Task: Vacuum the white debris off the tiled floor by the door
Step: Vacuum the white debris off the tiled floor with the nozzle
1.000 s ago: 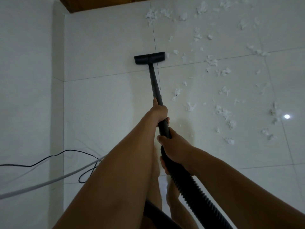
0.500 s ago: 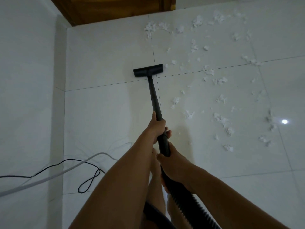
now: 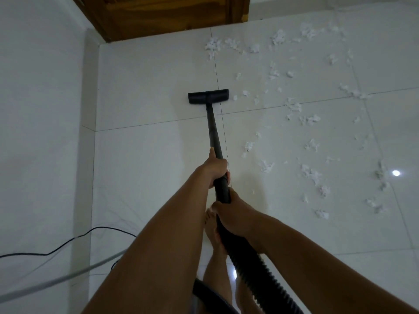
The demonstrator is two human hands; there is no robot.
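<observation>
Nozzle (image 3: pixel 208 97) barely shifted, only my view tipped up to show the door (image 3: pixel 167 14) | left hand (image 3: pixel 215 168) and right hand (image 3: pixel 229 214) both wrapped round the tube (image 3: pixel 213 130) | white scraps (image 3: pixel 310 173) sit right of it, untouched, so I'd sweep right

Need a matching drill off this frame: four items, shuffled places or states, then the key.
Things:
1. vacuum head
2. left hand
3. right hand
4. white debris

Places or states:
A. grips the near end of the tube, where the ribbed hose starts
B. scattered over the floor right of the tube
C. flat on the floor, just left of the nearest scraps
D. grips the tube farther along, nearer the head

Pairs: 1-C, 2-D, 3-A, 4-B.
</observation>
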